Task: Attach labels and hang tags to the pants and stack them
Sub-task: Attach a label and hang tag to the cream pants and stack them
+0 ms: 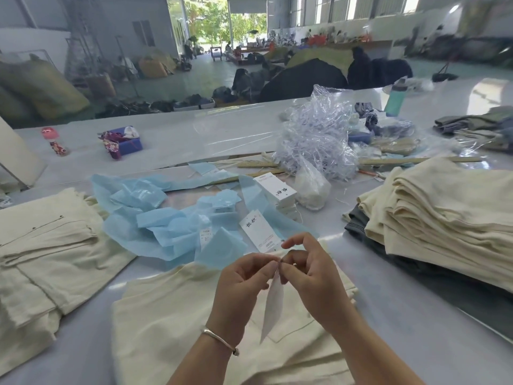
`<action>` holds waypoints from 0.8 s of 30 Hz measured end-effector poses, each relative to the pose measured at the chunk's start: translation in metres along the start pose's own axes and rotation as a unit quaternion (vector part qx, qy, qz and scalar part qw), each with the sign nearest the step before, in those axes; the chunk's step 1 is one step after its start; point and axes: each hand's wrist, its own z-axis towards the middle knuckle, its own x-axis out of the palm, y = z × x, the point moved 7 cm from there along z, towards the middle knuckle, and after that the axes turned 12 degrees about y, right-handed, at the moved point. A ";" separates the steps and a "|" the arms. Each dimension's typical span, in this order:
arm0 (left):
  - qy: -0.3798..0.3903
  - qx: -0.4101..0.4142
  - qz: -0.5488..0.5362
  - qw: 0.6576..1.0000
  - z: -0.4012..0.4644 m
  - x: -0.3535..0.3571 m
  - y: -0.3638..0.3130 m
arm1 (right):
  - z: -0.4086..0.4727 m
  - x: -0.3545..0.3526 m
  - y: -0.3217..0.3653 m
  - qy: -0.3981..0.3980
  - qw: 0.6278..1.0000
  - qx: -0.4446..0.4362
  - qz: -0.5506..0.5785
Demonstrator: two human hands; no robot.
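A long white desk [194,134] is seen carrying everything. On its right side a tall stack of folded cream pants [444,215] is piled, and on its left a smaller heap of cream pants [47,245] is spread; which of the two is finished and which is waiting cannot be told, so the share of work done can only be guessed as partial. One pair of cream pants [172,323] is laid flat directly before the person, below the hands, and is judged to be the pair in hand. Behind it, crumpled blue tissue sheets [155,218] are scattered, with a clear plastic bag [316,140] farther back. A bundle of white hang tags [277,193] is stood near the middle, and one loose hang tag [259,232] is lying just beyond the fingers. A narrow white label [273,304] is held over the flat pants, pinched at its top edge between the fingers of the left hand [241,284] and those of the right hand [308,273], both curled tight upon it. The label appears not yet fixed; tagging and stacking of this pair are judged still to be done.
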 end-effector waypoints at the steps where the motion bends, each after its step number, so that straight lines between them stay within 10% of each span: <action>1: -0.001 0.004 0.006 1.000 0.001 0.000 0.001 | -0.002 0.000 0.001 0.000 1.000 0.001 -0.003; 11: -0.067 0.057 0.232 0.969 0.023 0.011 -0.010 | -0.020 -0.038 0.017 -0.126 0.953 0.006 -0.274; 19: -0.027 0.065 0.238 0.969 0.052 0.053 -0.001 | -0.014 -0.068 -0.028 -0.043 0.989 0.104 0.092; 24: 0.004 0.026 0.224 0.974 0.070 0.071 0.027 | -0.027 -0.127 -0.049 -0.161 0.977 0.135 0.022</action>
